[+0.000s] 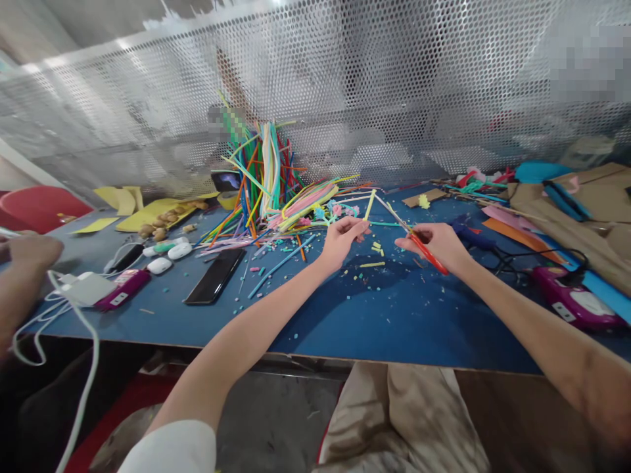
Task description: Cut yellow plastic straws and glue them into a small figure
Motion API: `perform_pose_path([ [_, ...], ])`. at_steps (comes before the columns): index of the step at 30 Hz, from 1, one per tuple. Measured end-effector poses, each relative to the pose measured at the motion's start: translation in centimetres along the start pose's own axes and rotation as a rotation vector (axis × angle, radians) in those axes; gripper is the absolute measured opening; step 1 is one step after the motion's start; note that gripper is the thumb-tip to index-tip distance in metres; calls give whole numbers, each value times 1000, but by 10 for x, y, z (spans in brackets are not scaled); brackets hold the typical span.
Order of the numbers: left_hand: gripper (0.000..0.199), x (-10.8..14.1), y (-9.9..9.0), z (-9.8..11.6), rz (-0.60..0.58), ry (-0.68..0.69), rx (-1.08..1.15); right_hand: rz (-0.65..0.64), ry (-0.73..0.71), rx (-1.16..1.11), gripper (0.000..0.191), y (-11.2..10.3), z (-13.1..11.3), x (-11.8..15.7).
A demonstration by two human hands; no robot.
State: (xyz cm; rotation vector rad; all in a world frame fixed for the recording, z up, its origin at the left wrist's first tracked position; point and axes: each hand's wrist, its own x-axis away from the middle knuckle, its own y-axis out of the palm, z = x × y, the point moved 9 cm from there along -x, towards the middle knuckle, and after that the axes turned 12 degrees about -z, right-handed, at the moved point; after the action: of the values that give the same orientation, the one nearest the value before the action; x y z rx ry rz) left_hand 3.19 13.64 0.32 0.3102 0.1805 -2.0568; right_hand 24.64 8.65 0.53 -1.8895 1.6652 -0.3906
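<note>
Between the fingers of my left hand (pixel 345 240) is a short yellow pipe cleaner (pixel 370 205), pointing up. My right hand (pixel 436 244) grips red-handled scissors (pixel 428 251), whose blades reach up and left towards the top of that stem. Whether the blades touch it, I cannot tell. Below my hands, cut yellow pieces (pixel 377 249) and a longer yellow length (pixel 372 265) lie on the blue tabletop (pixel 315 322). Small blue and pink snippets are scattered to the left. Fluffy pink and blue shapes (pixel 338 210) sit just beyond my left hand.
A big bundle of coloured pipe cleaners (pixel 269 171) stands behind, against a perforated metal screen (pixel 345 85). A black phone (pixel 215 277) and purple power strip (pixel 123 289) lie left; another power strip (pixel 576 295) is right. Another person's hand (pixel 32 253) shows far left.
</note>
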Motion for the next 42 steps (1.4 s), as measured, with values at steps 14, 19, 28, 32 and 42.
perform_pose_path([
  [14, 26, 3, 14, -1, -81, -41, 60, -309, 11, 123, 46, 31, 0, -1],
  [19, 27, 5, 21, 2, -142, -41, 22, -405, 17, 16, 45, 39, 1, 2],
  [28, 28, 6, 24, 2, -163, -38, 32, -419, -5, 36, 23, 45, -8, 7],
  [32, 27, 5, 23, 0, -152, -38, 58, -346, 15, 120, 14, 43, -17, 9],
  [42, 21, 5, 24, -8, -164, -76, 176, -222, -11, 207, 18, 40, -14, 6],
])
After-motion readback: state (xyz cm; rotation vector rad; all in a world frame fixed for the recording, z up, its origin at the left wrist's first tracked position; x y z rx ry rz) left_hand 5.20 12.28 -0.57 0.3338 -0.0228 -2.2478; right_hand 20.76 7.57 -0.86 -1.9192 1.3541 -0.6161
